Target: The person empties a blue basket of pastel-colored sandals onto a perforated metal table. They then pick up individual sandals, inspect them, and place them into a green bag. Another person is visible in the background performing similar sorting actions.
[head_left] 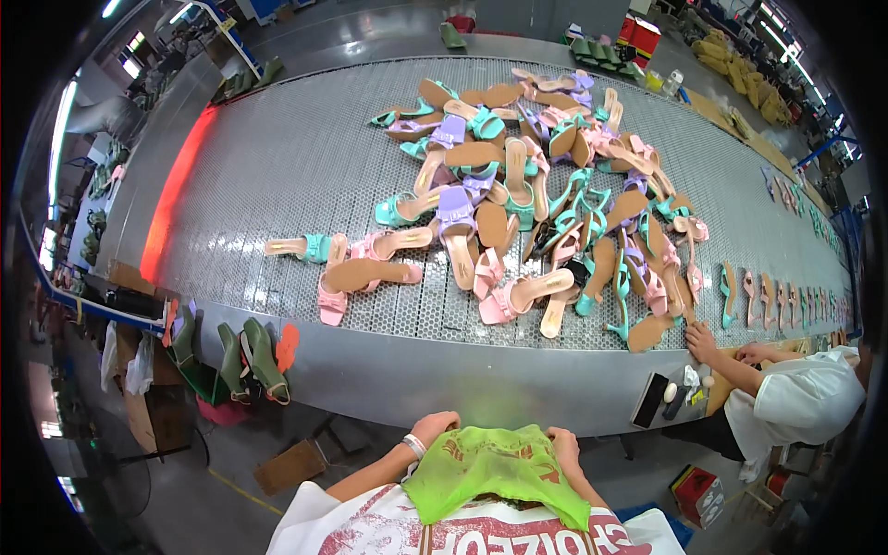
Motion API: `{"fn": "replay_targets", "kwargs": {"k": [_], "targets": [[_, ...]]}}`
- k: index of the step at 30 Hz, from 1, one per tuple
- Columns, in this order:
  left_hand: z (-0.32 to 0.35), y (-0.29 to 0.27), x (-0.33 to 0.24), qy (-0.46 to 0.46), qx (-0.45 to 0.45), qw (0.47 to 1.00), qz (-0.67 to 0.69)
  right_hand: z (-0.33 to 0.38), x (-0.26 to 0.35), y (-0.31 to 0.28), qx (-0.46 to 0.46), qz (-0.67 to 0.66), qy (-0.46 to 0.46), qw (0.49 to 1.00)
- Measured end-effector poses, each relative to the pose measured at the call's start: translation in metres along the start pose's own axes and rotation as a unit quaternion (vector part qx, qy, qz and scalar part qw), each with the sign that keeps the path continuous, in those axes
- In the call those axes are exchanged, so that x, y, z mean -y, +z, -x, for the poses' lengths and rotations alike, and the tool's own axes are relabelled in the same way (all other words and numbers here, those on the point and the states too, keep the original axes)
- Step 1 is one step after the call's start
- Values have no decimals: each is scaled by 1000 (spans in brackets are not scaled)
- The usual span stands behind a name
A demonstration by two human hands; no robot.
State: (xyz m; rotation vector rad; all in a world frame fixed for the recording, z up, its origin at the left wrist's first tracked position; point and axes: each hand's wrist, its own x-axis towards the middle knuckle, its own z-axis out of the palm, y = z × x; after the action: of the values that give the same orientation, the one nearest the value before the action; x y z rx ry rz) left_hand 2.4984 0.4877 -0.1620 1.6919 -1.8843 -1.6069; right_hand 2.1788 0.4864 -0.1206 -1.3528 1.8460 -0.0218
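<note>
A thin, crumpled lime-green plastic bag with faint printing spreads across the front of my body. My left hand, with a pale band at the wrist, is closed at its upper left corner. At the upper right corner my right hand is closed too; its fingers are partly hidden. Both hands are just short of the metal edge of a conveyor. Beyond them, a jumbled heap of pink, lilac and turquoise heeled sandals lies on the perforated grey belt.
On the right, a co-worker reaches to the belt near a row of sandals. Green shoes hang at the conveyor's left edge. A red light strip crosses the left end. A cardboard box stands on the floor.
</note>
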Motion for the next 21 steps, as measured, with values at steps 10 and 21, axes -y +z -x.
{"fn": "replay_targets", "kwargs": {"k": [10, 21], "targets": [[0, 0, 5, -11, 39, 992, -119, 12, -5, -4, 54, 99, 102, 988], [63, -37, 16, -73, -2, 996, -60, 36, -3, 0, -26, -18, 31, 999]]}}
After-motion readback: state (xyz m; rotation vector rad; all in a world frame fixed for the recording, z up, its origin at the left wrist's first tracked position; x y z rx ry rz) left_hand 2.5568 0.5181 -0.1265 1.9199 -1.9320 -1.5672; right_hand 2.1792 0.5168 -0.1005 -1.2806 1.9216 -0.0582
